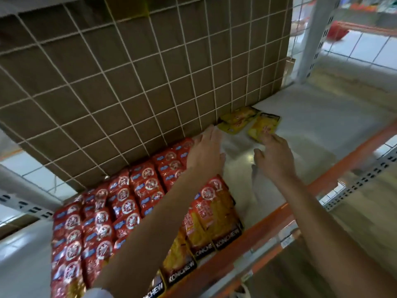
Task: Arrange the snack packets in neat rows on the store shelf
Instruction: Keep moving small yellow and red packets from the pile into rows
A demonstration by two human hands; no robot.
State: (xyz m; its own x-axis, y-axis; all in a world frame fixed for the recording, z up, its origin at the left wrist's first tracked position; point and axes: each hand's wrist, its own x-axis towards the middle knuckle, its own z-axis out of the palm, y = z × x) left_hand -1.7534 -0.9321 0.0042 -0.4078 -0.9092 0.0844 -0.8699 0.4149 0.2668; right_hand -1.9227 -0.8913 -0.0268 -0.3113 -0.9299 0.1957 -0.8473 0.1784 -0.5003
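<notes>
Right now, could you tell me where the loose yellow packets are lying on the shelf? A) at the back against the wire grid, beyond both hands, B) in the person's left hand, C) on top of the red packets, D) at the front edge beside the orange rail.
A: the two loose yellow packets lie flat on the shelf by the wire grid, beyond the open left hand and the right hand.

My left grip (pixel 206 151) hovers open over red packets (pixel 120 201); my right grip (pixel 274 155) touches a yellow packet (pixel 263 127) on the shelf (pixel 311 130).

Grey shelf (pixel 311 117) — red packets (pixel 120 201), yellow packets (pixel 249 123).
</notes>
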